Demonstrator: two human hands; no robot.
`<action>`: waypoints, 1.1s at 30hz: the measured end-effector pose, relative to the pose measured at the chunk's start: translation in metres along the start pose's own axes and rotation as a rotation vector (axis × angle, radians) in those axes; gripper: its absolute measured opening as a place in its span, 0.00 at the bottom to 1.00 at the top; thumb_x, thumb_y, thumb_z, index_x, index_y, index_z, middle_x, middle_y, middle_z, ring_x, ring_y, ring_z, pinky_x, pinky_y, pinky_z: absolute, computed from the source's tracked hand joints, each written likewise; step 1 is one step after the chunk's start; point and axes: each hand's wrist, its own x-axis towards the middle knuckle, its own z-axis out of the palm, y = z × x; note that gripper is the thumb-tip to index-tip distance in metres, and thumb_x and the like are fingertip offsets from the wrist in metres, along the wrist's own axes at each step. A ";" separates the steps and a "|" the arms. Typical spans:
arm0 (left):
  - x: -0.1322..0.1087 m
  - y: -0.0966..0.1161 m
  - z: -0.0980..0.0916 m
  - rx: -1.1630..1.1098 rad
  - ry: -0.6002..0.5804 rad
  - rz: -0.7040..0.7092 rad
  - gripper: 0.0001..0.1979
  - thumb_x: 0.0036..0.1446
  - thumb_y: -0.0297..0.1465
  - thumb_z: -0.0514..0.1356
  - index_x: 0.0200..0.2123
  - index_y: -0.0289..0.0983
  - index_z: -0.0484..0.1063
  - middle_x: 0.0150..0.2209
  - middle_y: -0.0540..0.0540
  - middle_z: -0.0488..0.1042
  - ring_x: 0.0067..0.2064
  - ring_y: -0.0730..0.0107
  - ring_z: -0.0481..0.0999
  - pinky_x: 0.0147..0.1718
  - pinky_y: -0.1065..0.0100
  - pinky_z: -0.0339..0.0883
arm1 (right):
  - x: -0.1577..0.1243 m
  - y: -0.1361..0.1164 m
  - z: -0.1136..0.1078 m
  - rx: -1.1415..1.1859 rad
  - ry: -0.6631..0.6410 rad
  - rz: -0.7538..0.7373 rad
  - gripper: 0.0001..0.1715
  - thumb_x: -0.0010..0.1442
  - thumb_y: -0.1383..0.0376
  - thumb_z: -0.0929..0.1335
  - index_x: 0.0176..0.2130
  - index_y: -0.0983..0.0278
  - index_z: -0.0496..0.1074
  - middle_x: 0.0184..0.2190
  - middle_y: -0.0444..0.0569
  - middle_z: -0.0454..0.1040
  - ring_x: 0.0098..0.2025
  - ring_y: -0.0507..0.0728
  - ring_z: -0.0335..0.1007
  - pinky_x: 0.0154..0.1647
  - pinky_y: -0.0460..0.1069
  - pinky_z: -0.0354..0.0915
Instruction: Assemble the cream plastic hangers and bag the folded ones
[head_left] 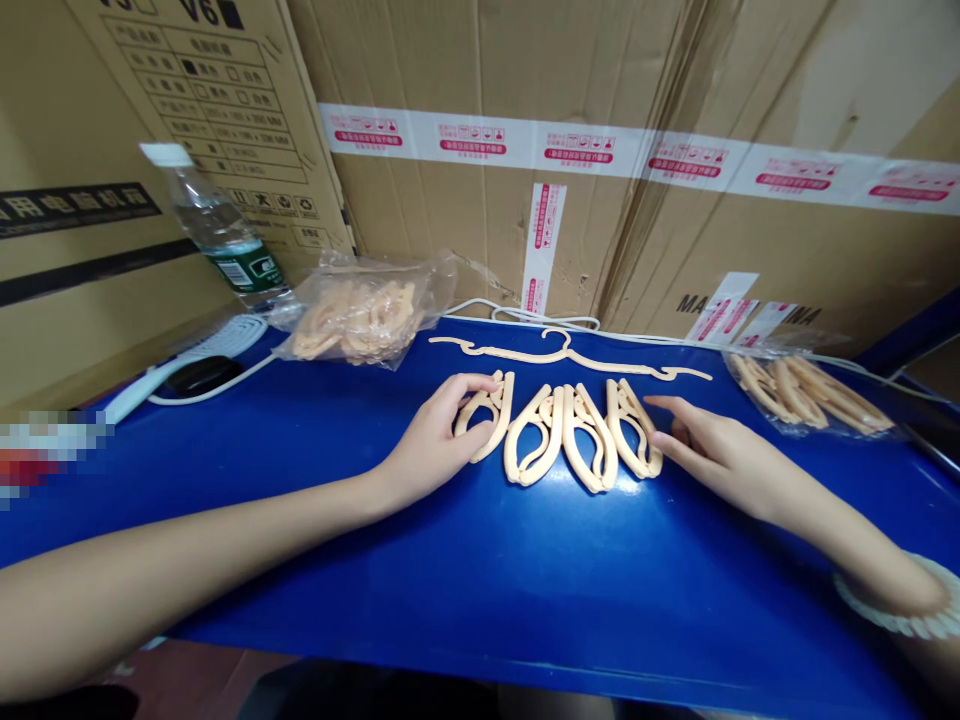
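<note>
Several peach plastic clip pieces (570, 435) lie side by side in a row on the blue table (480, 580). My left hand (435, 445) curls round the leftmost clip piece (487, 410), thumb and fingers on it. My right hand (712, 450) lies at the row's right end, fingers stretched out, its fingertips touching the rightmost clip piece (634, 425). Behind the row lies a thin peach hanger bar (570, 355) with a hook in its middle.
A clear bag of peach clip pieces (356, 315) sits at the back left, another bag of parts (810, 392) at the back right. A water bottle (221, 235), a white device with cable (187, 365) and stacked cardboard boxes (600, 150) stand behind.
</note>
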 end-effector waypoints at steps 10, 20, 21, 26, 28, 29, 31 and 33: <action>0.000 0.001 0.000 -0.006 -0.009 0.006 0.17 0.57 0.31 0.60 0.51 0.39 0.70 0.58 0.40 0.73 0.64 0.53 0.70 0.67 0.45 0.57 | 0.000 -0.003 -0.004 -0.010 -0.034 0.020 0.39 0.69 0.42 0.57 0.65 0.64 0.62 0.38 0.54 0.79 0.37 0.66 0.77 0.37 0.59 0.70; 0.002 0.001 0.000 -0.020 0.032 -0.012 0.16 0.56 0.31 0.61 0.49 0.40 0.70 0.56 0.41 0.75 0.61 0.52 0.72 0.65 0.44 0.60 | 0.010 0.005 0.001 -0.033 0.174 -0.082 0.32 0.70 0.46 0.59 0.59 0.64 0.69 0.46 0.60 0.78 0.46 0.68 0.76 0.47 0.63 0.72; 0.002 0.000 0.000 -0.021 0.029 -0.013 0.16 0.56 0.31 0.61 0.48 0.40 0.70 0.56 0.41 0.75 0.61 0.52 0.72 0.65 0.44 0.60 | 0.015 0.008 0.002 -0.051 0.215 -0.118 0.30 0.70 0.48 0.59 0.59 0.64 0.69 0.50 0.61 0.76 0.51 0.69 0.74 0.53 0.64 0.71; 0.002 -0.001 0.000 -0.016 0.030 -0.003 0.15 0.55 0.31 0.61 0.48 0.39 0.71 0.54 0.42 0.76 0.60 0.53 0.73 0.64 0.45 0.60 | 0.055 0.029 0.002 -0.088 0.252 -0.230 0.28 0.70 0.60 0.56 0.62 0.68 0.66 0.60 0.65 0.70 0.64 0.69 0.65 0.65 0.66 0.63; 0.002 -0.001 0.001 -0.014 0.037 0.005 0.15 0.55 0.30 0.60 0.48 0.39 0.71 0.54 0.42 0.76 0.60 0.54 0.73 0.64 0.46 0.61 | 0.073 0.035 0.002 -0.085 0.221 -0.239 0.29 0.69 0.63 0.56 0.65 0.69 0.64 0.64 0.65 0.66 0.68 0.69 0.61 0.68 0.67 0.60; 0.002 -0.001 0.001 -0.012 0.042 0.010 0.15 0.55 0.30 0.61 0.48 0.39 0.71 0.53 0.42 0.76 0.60 0.54 0.73 0.64 0.47 0.61 | 0.081 0.038 0.002 -0.082 0.196 -0.242 0.30 0.69 0.63 0.56 0.66 0.69 0.63 0.66 0.65 0.65 0.69 0.69 0.59 0.68 0.67 0.59; 0.002 -0.002 0.001 -0.012 0.048 0.013 0.15 0.55 0.30 0.61 0.47 0.40 0.71 0.53 0.42 0.76 0.59 0.54 0.74 0.64 0.48 0.61 | 0.095 0.041 0.005 -0.077 0.150 -0.250 0.31 0.68 0.62 0.58 0.66 0.69 0.63 0.66 0.65 0.64 0.69 0.69 0.59 0.68 0.67 0.59; 0.002 -0.002 0.001 -0.014 0.043 0.013 0.15 0.56 0.30 0.60 0.48 0.39 0.71 0.54 0.42 0.76 0.59 0.54 0.74 0.64 0.48 0.62 | 0.104 0.042 0.009 -0.077 0.129 -0.261 0.30 0.68 0.62 0.59 0.64 0.70 0.65 0.64 0.65 0.68 0.67 0.70 0.63 0.66 0.67 0.61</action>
